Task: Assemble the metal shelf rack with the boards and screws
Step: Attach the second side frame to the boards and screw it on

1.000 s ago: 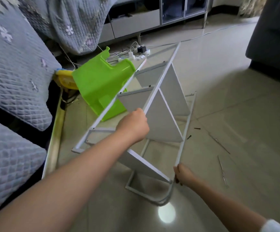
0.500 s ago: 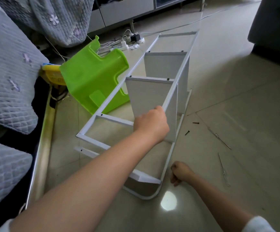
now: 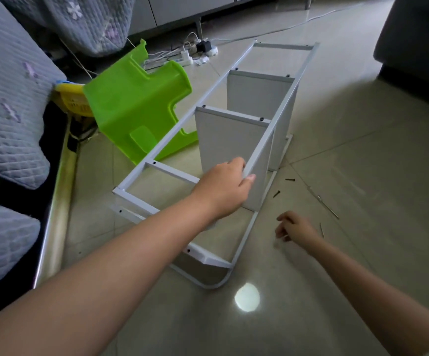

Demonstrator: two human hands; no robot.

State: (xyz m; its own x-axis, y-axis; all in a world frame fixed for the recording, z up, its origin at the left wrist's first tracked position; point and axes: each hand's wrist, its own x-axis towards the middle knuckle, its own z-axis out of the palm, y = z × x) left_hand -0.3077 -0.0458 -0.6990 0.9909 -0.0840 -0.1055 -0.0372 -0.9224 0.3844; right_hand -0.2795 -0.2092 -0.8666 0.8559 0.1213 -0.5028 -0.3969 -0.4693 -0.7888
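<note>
The white metal shelf rack [image 3: 172, 136] lies on its side on the tiled floor. Two grey boards [image 3: 227, 142] stand screwed between its frames, and a third board [image 3: 208, 258] sits low near the curved foot. My left hand [image 3: 225, 187] grips the upper frame's right rail just below the nearest upright board. My right hand [image 3: 294, 228] hovers over the floor to the right of the lower frame, fingers loosely curled, holding nothing that I can see. Two dark screws [image 3: 282, 187] lie on the floor beside the rack.
A green plastic stool [image 3: 136, 104] lies tipped against the rack's left side, a yellow object [image 3: 71, 101] behind it. A quilted grey sofa [image 3: 8, 104] lines the left. A power strip with cables [image 3: 195, 51] is at the back. Thin metal rods [image 3: 327, 208] lie to the right.
The rack has tipped further so its upper frame faces up. My right hand let go of the lower frame near the foot and moved right over the floor. My left hand keeps its grip.
</note>
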